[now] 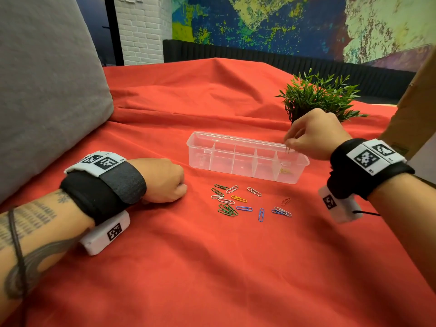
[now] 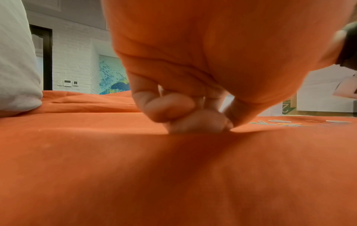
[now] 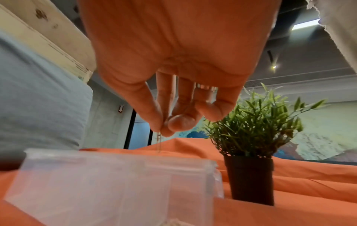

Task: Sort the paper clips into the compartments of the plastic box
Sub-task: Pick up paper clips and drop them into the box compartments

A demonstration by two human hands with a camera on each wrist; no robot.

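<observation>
A clear plastic box (image 1: 246,159) with several compartments lies open on the red cloth. My right hand (image 1: 306,135) hovers over its right end compartment and pinches a thin paper clip (image 1: 288,150) that hangs down from thumb and forefinger; the right wrist view shows the paper clip (image 3: 158,143) dangling above the box (image 3: 115,183). A yellowish clip lies in that end compartment (image 1: 284,171). Several coloured paper clips (image 1: 245,204) are scattered in front of the box. My left hand (image 1: 165,182) rests on the cloth left of the clips, fingers curled, holding nothing in the left wrist view (image 2: 185,113).
A small potted plant (image 1: 316,97) stands just behind my right hand. A grey cushion (image 1: 44,86) fills the left side. A cardboard panel (image 1: 415,109) leans at the right edge. The red cloth (image 1: 212,267) is wrinkled behind the box.
</observation>
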